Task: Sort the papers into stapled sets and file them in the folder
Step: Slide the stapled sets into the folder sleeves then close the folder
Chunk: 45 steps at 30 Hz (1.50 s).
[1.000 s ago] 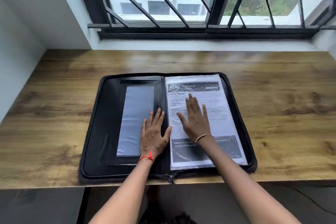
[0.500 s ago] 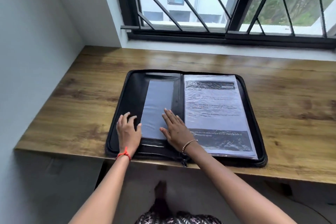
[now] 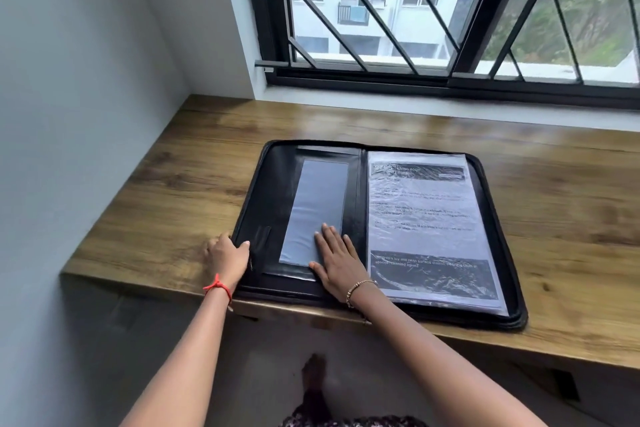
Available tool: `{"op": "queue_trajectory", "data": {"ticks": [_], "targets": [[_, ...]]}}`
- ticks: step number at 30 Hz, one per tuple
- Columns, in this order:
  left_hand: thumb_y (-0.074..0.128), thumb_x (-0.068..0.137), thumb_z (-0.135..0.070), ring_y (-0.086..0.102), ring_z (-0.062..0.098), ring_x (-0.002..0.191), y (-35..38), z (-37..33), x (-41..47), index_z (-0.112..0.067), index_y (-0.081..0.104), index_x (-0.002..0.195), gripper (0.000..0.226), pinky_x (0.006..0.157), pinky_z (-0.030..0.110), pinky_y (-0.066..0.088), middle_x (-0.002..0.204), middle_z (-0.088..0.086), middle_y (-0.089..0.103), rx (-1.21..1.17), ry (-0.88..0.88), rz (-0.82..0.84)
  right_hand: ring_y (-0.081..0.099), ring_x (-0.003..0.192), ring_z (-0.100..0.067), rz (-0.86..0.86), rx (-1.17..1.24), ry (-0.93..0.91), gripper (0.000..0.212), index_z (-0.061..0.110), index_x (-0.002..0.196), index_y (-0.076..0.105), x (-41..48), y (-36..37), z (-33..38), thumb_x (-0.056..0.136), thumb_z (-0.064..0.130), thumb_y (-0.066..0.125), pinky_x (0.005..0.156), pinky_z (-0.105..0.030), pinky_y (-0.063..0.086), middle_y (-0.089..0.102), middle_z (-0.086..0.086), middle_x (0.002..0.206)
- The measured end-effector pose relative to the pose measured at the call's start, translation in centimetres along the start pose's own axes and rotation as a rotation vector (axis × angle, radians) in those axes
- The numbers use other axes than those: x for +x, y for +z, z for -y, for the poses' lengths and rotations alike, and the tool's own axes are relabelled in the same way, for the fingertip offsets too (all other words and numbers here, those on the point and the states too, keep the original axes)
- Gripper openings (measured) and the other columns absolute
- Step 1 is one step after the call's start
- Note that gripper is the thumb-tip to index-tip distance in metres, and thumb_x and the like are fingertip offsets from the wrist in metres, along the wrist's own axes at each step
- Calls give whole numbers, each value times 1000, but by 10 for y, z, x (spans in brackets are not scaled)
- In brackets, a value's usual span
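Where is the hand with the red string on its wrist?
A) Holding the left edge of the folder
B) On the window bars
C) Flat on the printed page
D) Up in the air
A: the left hand curls round the left edge of the folder, while the right hand lies flat on the inside of the folder.

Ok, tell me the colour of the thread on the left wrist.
Red; the thread shows best in the head view.
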<state>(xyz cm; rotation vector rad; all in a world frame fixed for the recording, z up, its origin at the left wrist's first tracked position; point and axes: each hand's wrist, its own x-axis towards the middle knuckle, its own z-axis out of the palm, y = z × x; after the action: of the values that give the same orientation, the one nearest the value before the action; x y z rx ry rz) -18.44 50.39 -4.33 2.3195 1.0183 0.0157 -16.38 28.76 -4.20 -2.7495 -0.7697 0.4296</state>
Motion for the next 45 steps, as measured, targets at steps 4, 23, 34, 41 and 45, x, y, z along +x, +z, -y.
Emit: {"op": "queue_trajectory", "data": {"ticks": [4, 23, 34, 41, 45], "targets": [[61, 83, -6, 56, 36, 109, -13, -5, 12, 3, 58, 116, 35, 90, 35, 44, 115, 22, 62, -195, -35, 83, -11, 145, -18, -4, 12, 5, 61, 13, 149, 1, 0, -4, 1, 100, 37, 28, 115, -33, -10, -10, -5, 157], [59, 81, 10, 55, 13, 70, -80, -52, -24, -14, 56, 84, 24, 63, 19, 47, 83, 4, 59, -764, 184, 239, 6, 145, -19, -130, 246, 9, 63, 7, 147, 14, -31, -24, -12, 98, 37, 39, 119, -31, 7, 7, -10, 157], [46, 93, -36, 62, 21, 97, -83, -137, -110, -16, 64, 112, 33, 81, 35, 49, 114, 8, 65, -1043, 476, 502, 28, 139, -22, -478, 637, 8, 63, 4, 143, 24, -79, -94, -44, 92, 23, 55, 114, -30, 22, 28, -12, 150], [32, 101, -29, 57, 10, 116, -36, -182, -167, -17, 56, 125, 35, 89, 32, 48, 125, -6, 62, -965, 588, 660, 61, 98, -24, -775, 1316, 101, 58, 22, 135, 34, -114, -152, -77, 82, 37, 52, 79, -35, 49, 53, -8, 121], [34, 100, -26, 56, 10, 117, -5, -198, -186, -18, 56, 124, 33, 97, 39, 43, 126, -2, 61, -862, 591, 793, 63, 90, -20, -873, 1456, 139, 56, 24, 127, 39, -135, -167, -107, 75, 39, 54, 67, -24, 52, 56, -11, 118]]}}
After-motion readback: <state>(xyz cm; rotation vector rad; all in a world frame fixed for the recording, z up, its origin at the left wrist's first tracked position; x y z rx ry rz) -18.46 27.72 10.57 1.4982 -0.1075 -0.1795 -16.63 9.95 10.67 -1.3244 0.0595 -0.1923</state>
